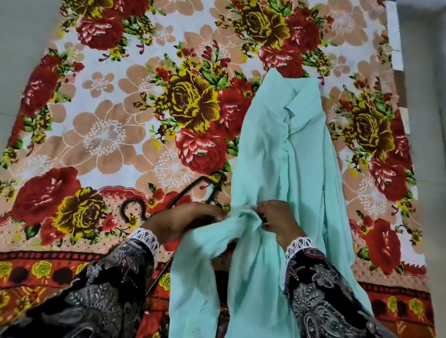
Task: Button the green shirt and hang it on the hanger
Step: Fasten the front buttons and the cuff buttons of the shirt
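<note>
I see the green shirt (283,151) lying lengthwise on the flowered sheet (109,125), collar at the far end, its lower part bunched up close to me and trailing toward the bottom edge of the view. My two hands meet at the shirt's front edge, near its lower end. The left hand (184,222) has its fingers curled into a gathered fold of the cloth and grips it. The right hand (278,220) pinches the fabric just beside the left, fingertips bent inward; something small and dark shows at those fingertips, but I cannot tell what it is. The hands are close together, almost touching, with the bunched cloth between them.

The dark hanger (186,192) lies on the sheet just to the left of the shirt, its hook (132,207) curling near my left wrist, partly hidden behind the left hand. Both of my sleeves (321,292) are dark and patterned with white lace cuffs.
</note>
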